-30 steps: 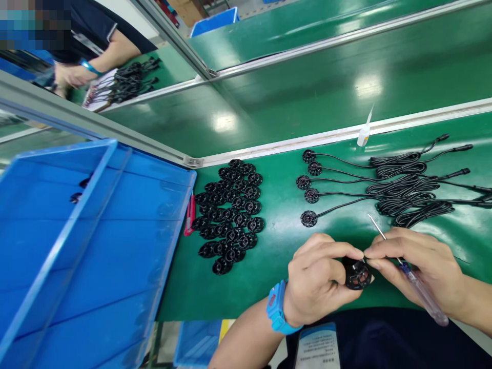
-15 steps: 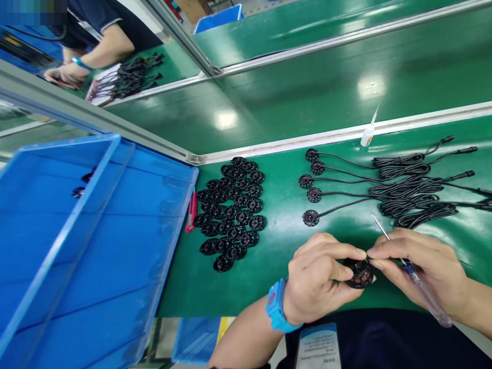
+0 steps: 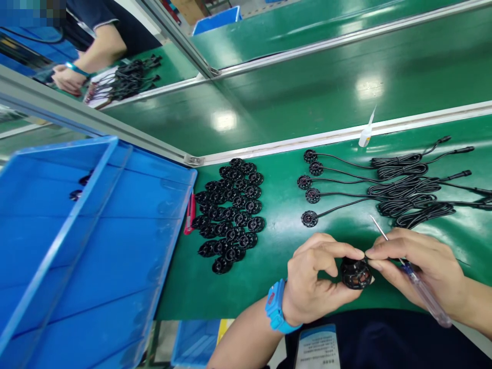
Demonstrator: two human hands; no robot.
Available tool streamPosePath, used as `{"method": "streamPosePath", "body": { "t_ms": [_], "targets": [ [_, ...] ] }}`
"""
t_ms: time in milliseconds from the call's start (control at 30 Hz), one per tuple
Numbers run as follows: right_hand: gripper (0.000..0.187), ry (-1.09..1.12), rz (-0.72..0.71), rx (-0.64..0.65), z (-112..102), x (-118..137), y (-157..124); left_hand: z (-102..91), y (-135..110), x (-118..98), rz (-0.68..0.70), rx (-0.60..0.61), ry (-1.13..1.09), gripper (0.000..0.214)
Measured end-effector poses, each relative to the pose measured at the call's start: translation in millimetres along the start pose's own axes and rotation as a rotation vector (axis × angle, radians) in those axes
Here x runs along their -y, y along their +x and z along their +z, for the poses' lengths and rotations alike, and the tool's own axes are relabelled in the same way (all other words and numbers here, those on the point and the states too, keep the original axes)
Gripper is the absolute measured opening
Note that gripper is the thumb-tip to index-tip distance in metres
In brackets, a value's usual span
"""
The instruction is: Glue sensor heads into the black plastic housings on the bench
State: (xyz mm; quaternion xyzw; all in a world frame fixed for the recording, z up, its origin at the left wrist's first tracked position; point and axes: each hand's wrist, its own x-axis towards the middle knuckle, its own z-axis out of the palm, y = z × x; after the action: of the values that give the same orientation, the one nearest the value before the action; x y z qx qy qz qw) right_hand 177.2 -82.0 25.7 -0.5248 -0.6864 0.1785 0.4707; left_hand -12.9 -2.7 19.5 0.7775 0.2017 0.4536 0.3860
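Note:
Between finger and thumb of my left hand [image 3: 319,269] is a round black plastic part [image 3: 356,274] with an open, spoked face. My right hand [image 3: 423,266] has thumb and forefinger pinched at the part's upper edge; what they pinch there is too small to make out. A screwdriver [image 3: 426,297] with a clear purplish handle is tucked in that same hand, its metal shaft pointing up and left. Beyond my hands lie several coiled black cables [image 3: 403,187], each ending at the left in a round black spoked disc [image 3: 309,219].
Left of my hands is a cluster of similar black round parts [image 3: 230,205]. Red-handled pliers [image 3: 190,214] lie beside a large blue bin [image 3: 154,215]. A small white dropper bottle [image 3: 366,134] stands by the metal rail. Behind the partition, another person's hand [image 3: 69,79] works near cables.
My left forefinger and thumb have spread around the black part, which is turned slightly and shows more of its face. The other person's hand has shifted. My right hand barely moves.

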Motion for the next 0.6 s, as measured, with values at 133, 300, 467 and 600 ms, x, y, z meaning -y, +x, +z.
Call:
{"method": "streamPosePath", "body": {
  "t_ms": [133, 300, 467, 600],
  "targets": [
    [0.008, 0.004, -0.018, -0.004, 0.6, -0.5, -0.5, -0.6, 1.0, -0.6, -0.001, 0.008, -0.011, 0.051],
    [0.009, 0.015, -0.036, 0.006, 1.2, -2.4, 0.0, -0.4, 1.3, -1.3, -0.04, 0.012, -0.033, 0.053],
    [0.008, 0.026, -0.041, 0.017, 0.5, -3.2, 1.0, -1.2, 1.2, -1.5, -0.063, 0.024, -0.032, 0.054],
    [0.009, 0.032, -0.042, 0.017, 0.4, -3.1, 0.6, -1.3, 1.4, -1.2, -0.069, 0.026, -0.038, 0.054]
  ]
}}
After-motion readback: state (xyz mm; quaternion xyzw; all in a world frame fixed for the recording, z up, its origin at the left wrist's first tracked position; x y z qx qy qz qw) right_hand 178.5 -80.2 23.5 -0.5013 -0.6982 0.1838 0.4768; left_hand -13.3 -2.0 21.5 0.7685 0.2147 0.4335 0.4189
